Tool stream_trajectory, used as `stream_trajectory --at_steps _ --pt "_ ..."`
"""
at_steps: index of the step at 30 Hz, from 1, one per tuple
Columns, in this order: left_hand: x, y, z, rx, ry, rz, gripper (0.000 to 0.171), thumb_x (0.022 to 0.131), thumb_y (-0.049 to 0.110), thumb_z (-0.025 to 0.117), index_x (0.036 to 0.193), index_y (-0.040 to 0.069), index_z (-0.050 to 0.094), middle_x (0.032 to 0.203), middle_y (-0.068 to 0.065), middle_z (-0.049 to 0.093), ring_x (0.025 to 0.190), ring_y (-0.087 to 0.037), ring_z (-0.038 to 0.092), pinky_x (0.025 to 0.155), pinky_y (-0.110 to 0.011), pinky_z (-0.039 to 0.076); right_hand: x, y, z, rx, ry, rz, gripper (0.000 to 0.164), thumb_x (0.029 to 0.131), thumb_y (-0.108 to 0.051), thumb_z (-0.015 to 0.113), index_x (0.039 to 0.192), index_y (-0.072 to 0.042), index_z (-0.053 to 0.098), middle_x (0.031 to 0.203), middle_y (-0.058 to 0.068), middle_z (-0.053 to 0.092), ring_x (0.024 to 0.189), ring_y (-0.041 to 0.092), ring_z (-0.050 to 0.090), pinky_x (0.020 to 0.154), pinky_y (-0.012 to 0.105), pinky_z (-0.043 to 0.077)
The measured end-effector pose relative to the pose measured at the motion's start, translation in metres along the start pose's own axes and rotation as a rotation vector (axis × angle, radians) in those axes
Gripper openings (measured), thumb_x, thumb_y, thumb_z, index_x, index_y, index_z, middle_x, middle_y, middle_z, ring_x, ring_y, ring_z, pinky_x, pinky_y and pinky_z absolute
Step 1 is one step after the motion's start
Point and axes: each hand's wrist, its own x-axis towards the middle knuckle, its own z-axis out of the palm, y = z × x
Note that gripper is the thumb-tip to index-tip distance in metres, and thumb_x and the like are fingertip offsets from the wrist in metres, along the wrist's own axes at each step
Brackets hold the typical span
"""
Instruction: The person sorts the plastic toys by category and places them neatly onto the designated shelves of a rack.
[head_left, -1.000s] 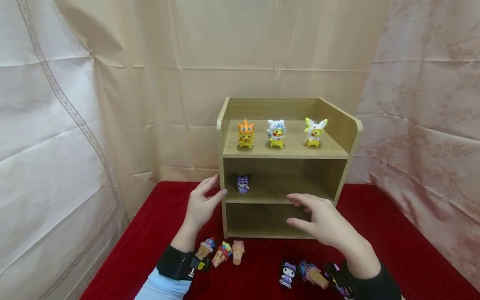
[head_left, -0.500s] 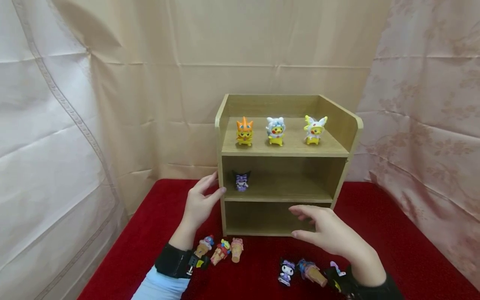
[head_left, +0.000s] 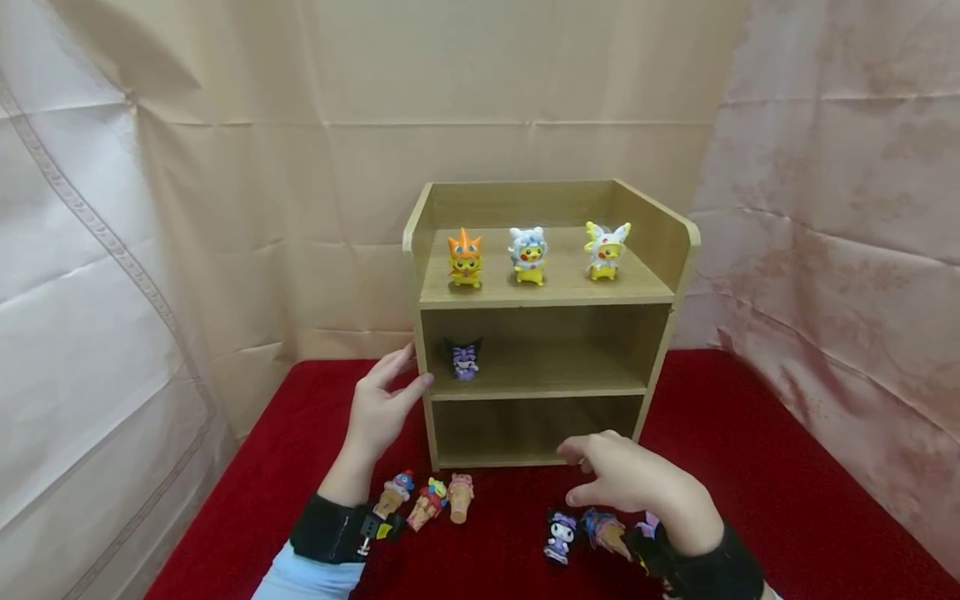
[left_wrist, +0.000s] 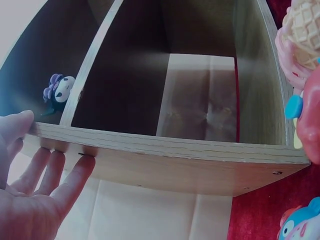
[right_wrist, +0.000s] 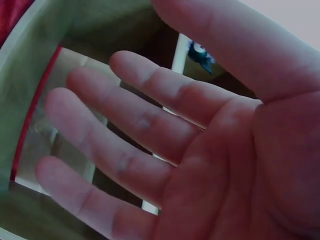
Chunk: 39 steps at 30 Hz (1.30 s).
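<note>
A light wood shelf unit point(head_left: 540, 393) stands ahead. My left hand point(head_left: 380, 408) rests at its left side; in the left wrist view, the straight fingers point(left_wrist: 75, 185) touch the outer panel and the thumb lies at the front edge. A purple and black figurine point(head_left: 465, 362) stands on the middle shelf's left end. My right hand point(head_left: 637, 479), empty with fingers apart in the right wrist view, hovers above a white-faced purple figurine point(head_left: 559, 537) and a blue-topped ice-cream-cone figurine point(head_left: 606, 533). Another figurine point(head_left: 648, 525) is partly hidden by the right wrist.
Three yellow figurines line the top shelf: one orange-hatted point(head_left: 465, 260), one white-and-blue-hooded point(head_left: 528, 257), one white-hooded point(head_left: 606, 252). Three cone figurines lie beside my left wrist: blue-topped point(head_left: 393, 493), red point(head_left: 428, 504) and pink point(head_left: 461, 498). Red cloth point(head_left: 787, 483) covers the table.
My right hand has come down from in front of the shelves toward the figurines at the front right. The left hand keeps its place on the panel. The head view has shifted slightly right.
</note>
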Motion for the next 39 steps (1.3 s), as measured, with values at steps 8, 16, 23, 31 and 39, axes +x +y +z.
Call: stream_trajectory --at_steps 8,16,23,31,39 --pt "0.000 0.001 0.000 0.005 0.011 -0.008 0.049 0.087 0.001 0.068 0.133 -0.001 0.052 0.130 -0.015 0.054 0.115 -0.019 0.052 0.081 -0.029 0.053 0.005 0.000 0.008 0.031 -0.061 0.043 0.044 0.076 -0.024 0.080 0.115 -0.010 0.064 0.105 0.000 0.063 0.094 0.020 0.061 0.080 0.041 0.054" --pt "0.001 0.002 0.000 -0.006 0.006 -0.006 0.049 0.087 0.000 0.068 0.134 -0.001 0.052 0.129 -0.015 0.054 0.114 -0.017 0.053 0.080 -0.029 0.053 0.011 0.002 0.016 0.013 -0.088 0.073 0.043 0.073 -0.024 0.083 0.110 -0.009 0.066 0.101 0.001 0.066 0.092 0.023 0.061 0.077 0.041 0.054" --pt "0.001 0.002 0.000 -0.011 0.001 0.003 0.049 0.087 0.000 0.068 0.134 -0.001 0.052 0.130 -0.015 0.054 0.115 -0.018 0.052 0.080 -0.030 0.054 0.014 0.006 0.022 -0.032 -0.107 0.104 0.042 0.071 -0.027 0.084 0.106 -0.008 0.068 0.097 0.001 0.066 0.089 0.019 0.060 0.076 0.041 0.054" --pt "0.000 0.001 -0.001 -0.002 0.002 0.013 0.050 0.087 0.000 0.068 0.134 0.000 0.052 0.130 -0.015 0.055 0.116 -0.018 0.052 0.079 -0.030 0.054 0.015 0.005 0.026 -0.070 -0.136 0.114 0.042 0.071 -0.030 0.083 0.104 -0.008 0.069 0.093 -0.003 0.067 0.087 0.016 0.061 0.073 0.038 0.054" --pt "0.000 0.000 0.000 -0.007 0.000 0.025 0.050 0.087 0.000 0.068 0.134 0.000 0.052 0.129 -0.015 0.055 0.115 -0.018 0.053 0.079 -0.030 0.054 0.016 0.007 0.030 -0.104 -0.163 0.141 0.042 0.068 -0.033 0.084 0.101 -0.011 0.069 0.086 -0.007 0.063 0.079 0.010 0.056 0.070 0.037 0.051"
